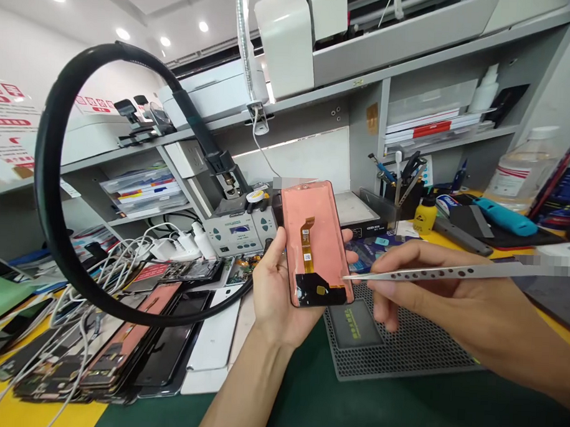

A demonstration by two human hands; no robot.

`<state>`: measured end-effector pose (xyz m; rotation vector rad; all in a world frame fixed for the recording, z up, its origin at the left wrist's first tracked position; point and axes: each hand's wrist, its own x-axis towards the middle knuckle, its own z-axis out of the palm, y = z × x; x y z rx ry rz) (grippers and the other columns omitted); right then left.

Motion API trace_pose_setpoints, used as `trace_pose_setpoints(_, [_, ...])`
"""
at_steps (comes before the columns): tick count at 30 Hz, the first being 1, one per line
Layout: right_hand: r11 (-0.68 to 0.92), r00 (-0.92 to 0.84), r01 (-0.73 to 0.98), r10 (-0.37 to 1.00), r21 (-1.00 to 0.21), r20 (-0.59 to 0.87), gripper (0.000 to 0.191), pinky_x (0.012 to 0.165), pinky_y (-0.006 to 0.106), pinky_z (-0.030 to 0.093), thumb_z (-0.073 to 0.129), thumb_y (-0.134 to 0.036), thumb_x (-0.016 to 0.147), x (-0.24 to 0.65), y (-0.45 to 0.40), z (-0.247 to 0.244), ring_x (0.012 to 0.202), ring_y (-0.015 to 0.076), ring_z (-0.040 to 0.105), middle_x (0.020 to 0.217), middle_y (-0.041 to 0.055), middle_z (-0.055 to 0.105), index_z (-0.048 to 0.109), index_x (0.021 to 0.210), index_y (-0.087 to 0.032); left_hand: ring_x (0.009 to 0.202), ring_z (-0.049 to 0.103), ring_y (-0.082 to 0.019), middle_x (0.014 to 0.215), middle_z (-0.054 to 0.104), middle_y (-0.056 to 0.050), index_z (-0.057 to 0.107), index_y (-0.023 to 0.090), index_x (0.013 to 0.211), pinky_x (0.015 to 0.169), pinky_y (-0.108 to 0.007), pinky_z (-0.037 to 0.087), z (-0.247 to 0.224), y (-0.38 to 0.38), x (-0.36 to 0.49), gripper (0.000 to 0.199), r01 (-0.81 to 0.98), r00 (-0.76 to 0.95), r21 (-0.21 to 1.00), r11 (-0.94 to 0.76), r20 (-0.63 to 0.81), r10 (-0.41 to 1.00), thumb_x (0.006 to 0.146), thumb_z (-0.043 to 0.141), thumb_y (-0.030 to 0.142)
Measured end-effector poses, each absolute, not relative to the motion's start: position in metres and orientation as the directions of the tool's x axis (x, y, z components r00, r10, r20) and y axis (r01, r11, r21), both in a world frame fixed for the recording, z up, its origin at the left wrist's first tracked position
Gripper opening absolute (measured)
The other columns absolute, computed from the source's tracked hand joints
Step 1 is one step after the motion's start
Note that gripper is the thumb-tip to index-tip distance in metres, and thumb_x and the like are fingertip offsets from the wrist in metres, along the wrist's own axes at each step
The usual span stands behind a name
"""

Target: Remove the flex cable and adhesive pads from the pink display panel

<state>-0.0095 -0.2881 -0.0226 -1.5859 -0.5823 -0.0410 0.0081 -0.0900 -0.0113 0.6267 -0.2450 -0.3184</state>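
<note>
My left hand (276, 294) holds up a phone screen (328, 240), its back side facing me. That back is salmon pink, with an orange ribbon cable (307, 248) down the middle and a black strip across the bottom. Pinched between the fingers of my right hand (422, 293) is a pair of metal tweezers (432, 272) with a row of holes. Its tip points left and reaches the screen's lower right part; whether it touches the surface I cannot tell. Beneath both hands lies a grey honeycomb repair mat (402, 342).
Stacked phone parts (121, 345) and a white phone (214, 329) lie on the left. A thick black hose (55, 230) loops above them from a grey soldering station (240, 234). White cables (76, 306) sprawl at far left. A yellow bottle (426, 215) and tool holder (398, 186) stand right.
</note>
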Motion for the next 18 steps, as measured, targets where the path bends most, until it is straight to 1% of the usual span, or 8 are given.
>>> trace_pose_setpoints(4, [0.052,0.862,0.412,0.302,-0.91,0.408,0.014,0.066,0.022,0.059,0.07,-0.037,0.096,-0.007,-0.287,-0.022,0.068,0.0139,0.072,0.081,0.0004,0.075,0.071,0.1,-0.023,0.09,0.073,-0.03,0.12,0.072,-0.019,0.066,0.012,0.128,0.078,-0.046,0.06,-0.015,-0.094,0.01,0.057,0.206,0.935,0.61,0.765,0.107,-0.338,0.104,0.033,0.051])
trace_pose_setpoints(8, [0.037,0.897,0.365,0.253,-0.93,0.362,0.021,0.066,0.025,0.059,0.066,-0.041,0.098,0.001,-0.288,-0.025,0.066,0.0147,0.071,0.078,0.0017,0.076,0.073,0.101,-0.021,0.093,0.073,-0.031,0.121,0.072,-0.018,0.068,0.013,0.126,0.08,-0.047,0.059,-0.019,-0.096,0.014,0.055,0.21,0.952,0.617,0.758,0.048,-0.302,0.103,0.035,0.05])
trace_pose_setpoints(11, [0.027,0.924,0.319,0.215,-0.947,0.317,0.026,0.066,0.027,0.058,0.063,-0.042,0.098,0.006,-0.287,-0.028,0.065,0.0158,0.072,0.079,0.0039,0.076,0.072,0.104,-0.018,0.087,0.073,-0.028,0.115,0.073,-0.018,0.069,0.012,0.123,0.08,-0.045,0.06,-0.02,-0.099,0.018,0.056,0.219,0.957,0.626,0.749,0.013,-0.291,0.103,0.035,0.051])
trace_pose_setpoints(14, [0.1,0.934,0.282,0.199,-0.954,0.297,0.025,0.063,0.027,0.059,0.06,-0.037,0.099,0.011,-0.284,-0.029,0.062,0.0158,0.071,0.076,0.0048,0.075,0.069,0.105,-0.014,0.078,0.072,-0.025,0.109,0.074,-0.017,0.069,0.008,0.119,0.076,-0.041,0.06,-0.022,-0.102,0.019,0.06,0.215,0.965,0.651,0.728,-0.029,-0.26,0.103,0.035,0.054])
trace_pose_setpoints(16, [0.14,0.94,0.263,0.186,-0.955,0.286,0.021,0.059,0.026,0.058,0.058,-0.03,0.098,0.013,-0.281,-0.028,0.059,0.0149,0.069,0.073,0.0045,0.074,0.067,0.104,-0.012,0.078,0.072,-0.025,0.107,0.074,-0.017,0.069,0.006,0.118,0.076,-0.041,0.061,-0.024,-0.105,0.019,0.061,0.209,0.969,0.674,0.709,-0.042,-0.245,0.101,0.038,0.056])
trace_pose_setpoints(17, [0.152,0.943,0.257,0.179,-0.954,0.282,0.02,0.057,0.025,0.058,0.057,-0.027,0.098,0.013,-0.28,-0.028,0.058,0.0144,0.069,0.072,0.0043,0.073,0.067,0.105,-0.011,0.08,0.072,-0.025,0.106,0.074,-0.017,0.068,0.007,0.118,0.078,-0.041,0.061,-0.025,-0.106,0.019,0.057,0.199,0.97,0.688,0.698,-0.034,-0.242,0.101,0.042,0.054])
trace_pose_setpoints(18, [0.16,0.944,0.253,0.174,-0.954,0.279,0.019,0.056,0.025,0.058,0.056,-0.025,0.098,0.014,-0.28,-0.027,0.057,0.0141,0.069,0.072,0.0042,0.073,0.067,0.105,-0.011,0.082,0.073,-0.025,0.104,0.074,-0.016,0.068,0.007,0.118,0.08,-0.041,0.061,-0.027,-0.107,0.019,0.05,0.187,0.97,0.704,0.685,-0.022,-0.242,0.1,0.046,0.048])
